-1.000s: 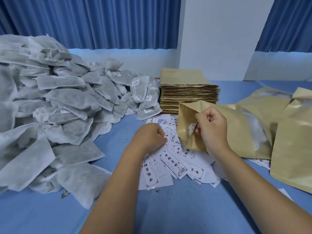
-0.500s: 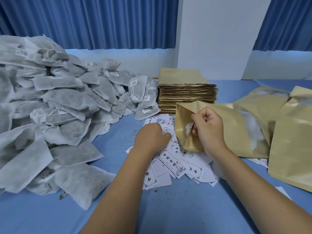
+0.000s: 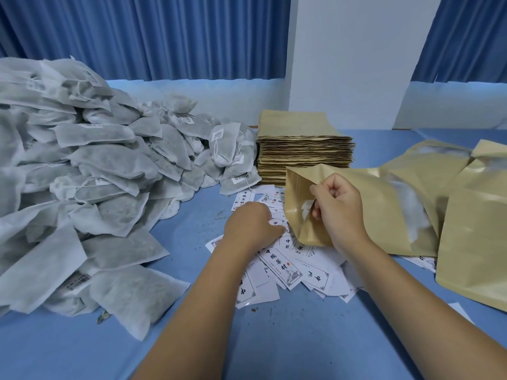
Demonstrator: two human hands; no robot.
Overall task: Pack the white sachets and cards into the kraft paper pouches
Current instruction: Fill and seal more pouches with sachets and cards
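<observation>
Hands working mid-tabletop. Right hand [image 3: 338, 212] is pinching the upper lip of one kraft pouch [image 3: 299, 193], fingers curled round the edge. It is holding the mouth gaping toward the left, likely so a card can slide in from that side. Something white is showing inside (a sachet, probably). Left hand [image 3: 251, 229] is resting knuckles-up on the loose cards [image 3: 285, 267], fingers curled down onto them; whether a card is actually pinched, cannot tell.

Cards are lying fanned at the middle of the tabletop [image 3: 274, 338], partly under the pouch. White sachets [image 3: 96, 174] are heaping along the left edge, handy for the left hand. Flat pouch stack [image 3: 304, 152] is sitting toward the far edge, just behind the held pouch. Filled pouches [image 3: 472, 229] are piling toward the right edge, likely the out-pile.

Open room: bare blue surface is running along the near edge, plus a lane between sachet heap and cards. Held pouch's lower corner seems to be touching the cards, so lifting it may drag some.
</observation>
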